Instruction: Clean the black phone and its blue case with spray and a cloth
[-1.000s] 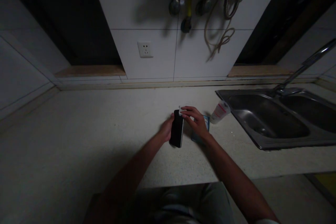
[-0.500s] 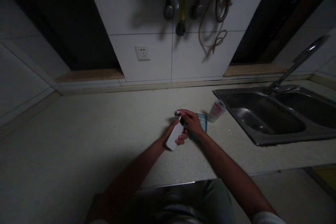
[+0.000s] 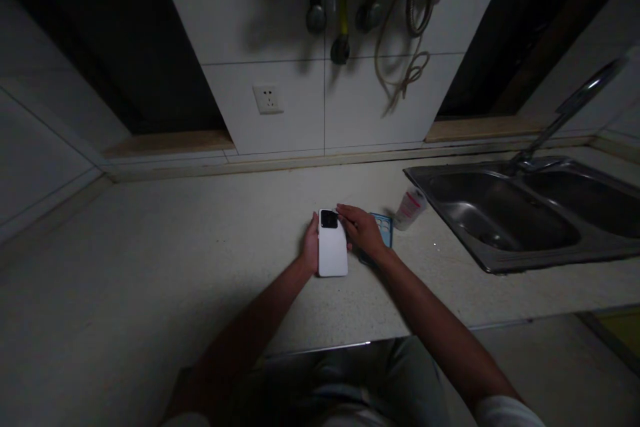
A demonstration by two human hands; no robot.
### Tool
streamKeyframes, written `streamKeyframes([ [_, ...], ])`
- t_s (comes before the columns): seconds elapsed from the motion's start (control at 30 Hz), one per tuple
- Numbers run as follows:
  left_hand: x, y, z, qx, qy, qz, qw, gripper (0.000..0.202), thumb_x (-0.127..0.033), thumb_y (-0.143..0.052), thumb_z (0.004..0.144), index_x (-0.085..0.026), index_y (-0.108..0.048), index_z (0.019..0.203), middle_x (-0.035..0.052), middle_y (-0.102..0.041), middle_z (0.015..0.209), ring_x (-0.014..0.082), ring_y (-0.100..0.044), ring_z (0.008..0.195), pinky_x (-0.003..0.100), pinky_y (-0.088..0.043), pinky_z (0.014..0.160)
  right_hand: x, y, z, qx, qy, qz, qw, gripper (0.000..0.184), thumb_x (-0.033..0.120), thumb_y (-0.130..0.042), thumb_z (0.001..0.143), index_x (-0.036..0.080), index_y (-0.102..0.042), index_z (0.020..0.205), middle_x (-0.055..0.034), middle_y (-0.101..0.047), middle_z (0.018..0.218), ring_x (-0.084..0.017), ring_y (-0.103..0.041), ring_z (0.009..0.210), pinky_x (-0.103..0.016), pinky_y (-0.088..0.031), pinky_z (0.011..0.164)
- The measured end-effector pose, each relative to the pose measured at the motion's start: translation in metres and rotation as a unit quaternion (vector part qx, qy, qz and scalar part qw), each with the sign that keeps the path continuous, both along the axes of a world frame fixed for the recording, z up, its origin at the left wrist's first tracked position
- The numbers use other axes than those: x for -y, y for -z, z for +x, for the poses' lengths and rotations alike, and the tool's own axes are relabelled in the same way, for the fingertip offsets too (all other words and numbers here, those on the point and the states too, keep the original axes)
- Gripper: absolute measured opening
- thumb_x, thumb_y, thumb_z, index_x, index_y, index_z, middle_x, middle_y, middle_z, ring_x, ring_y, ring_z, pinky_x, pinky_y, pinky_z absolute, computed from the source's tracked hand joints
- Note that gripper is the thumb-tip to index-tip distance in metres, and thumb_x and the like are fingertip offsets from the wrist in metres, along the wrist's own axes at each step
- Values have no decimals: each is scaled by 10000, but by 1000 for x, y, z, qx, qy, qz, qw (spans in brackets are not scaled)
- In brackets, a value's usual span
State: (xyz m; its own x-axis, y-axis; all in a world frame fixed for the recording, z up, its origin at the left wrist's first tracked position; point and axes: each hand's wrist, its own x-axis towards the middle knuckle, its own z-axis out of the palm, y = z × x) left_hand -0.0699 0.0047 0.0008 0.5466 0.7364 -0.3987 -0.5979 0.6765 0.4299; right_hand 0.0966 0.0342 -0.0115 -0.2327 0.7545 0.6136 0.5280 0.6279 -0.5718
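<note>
A white smartphone (image 3: 333, 257) with a black square camera block faces back side up above the counter. My left hand (image 3: 311, 245) grips it from the left and underneath, fingers wrapped to its right edge. At the phone's upper right corner, beside the camera block, is my right hand (image 3: 364, 232). Its fingers are drawn together there; what they pinch, if anything, is too dark and small to make out. A blue-green phone case (image 3: 385, 228) with camera holes lies on the counter, partly hidden beneath my right hand and wrist.
Right of the case, a clear plastic cup (image 3: 410, 208) with red print leans or lies near the steel double sink (image 3: 487, 263). The pale counter (image 3: 175, 247) meets a tiled wall with a socket (image 3: 268, 100), hoses and a tied cord (image 3: 413, 73).
The phone has turned from tilted to nearly upright in view, its back now showing fully. My right hand has shifted from over the camera block to the upper right corner.
</note>
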Motion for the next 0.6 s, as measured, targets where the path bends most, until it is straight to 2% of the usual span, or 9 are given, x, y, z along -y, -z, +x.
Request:
streamKeyframes([
  [0.07,-1,-2,1,8,-4,-3,1000,740,-753,-315,909,-124,-693,817,128,-709,655,246,-667,505,338,-512,503,2,-3,-1,36,-18,31,999,311,280,-526,986,246,-711,1233,-97,-701,1286,-251,-648,1219,-478,-530,1033],
  [0.23,-4,-3,5,40,-86,-23,995,574,-592,-385,975,-144,-703,809,84,-709,633,208,-665,511,323,-534,576,9,-12,-8,99,-64,100,988,308,213,-530,980,229,-703,1235,-103,-702,1285,-251,-620,1258,-493,-512,1047],
  [0.37,-7,-2,5,39,-106,-34,993,548,-583,-426,955,-137,-716,824,101,-716,668,239,-710,651,358,-563,704,18,-19,-14,124,-128,117,977,288,191,-548,962,225,-721,1190,-101,-716,1260,-249,-617,1261,-496,-499,1060],
  [0.5,-10,0,4,52,-113,-14,992,684,-623,-313,969,-79,-727,1004,143,-737,768,271,-730,825,380,-555,815,31,-26,-20,123,-238,121,956,249,213,-539,966,209,-739,1114,-85,-773,1116,-214,-705,1103,-419,-548,1003],
  [0.6,-13,3,3,42,-120,8,992,734,-638,-298,967,-40,-718,1045,161,-737,791,274,-726,834,379,-548,835,37,-29,-23,112,-268,116,950,225,243,-540,975,201,-742,1064,-67,-793,1010,-193,-729,996,-364,-580,921],
])
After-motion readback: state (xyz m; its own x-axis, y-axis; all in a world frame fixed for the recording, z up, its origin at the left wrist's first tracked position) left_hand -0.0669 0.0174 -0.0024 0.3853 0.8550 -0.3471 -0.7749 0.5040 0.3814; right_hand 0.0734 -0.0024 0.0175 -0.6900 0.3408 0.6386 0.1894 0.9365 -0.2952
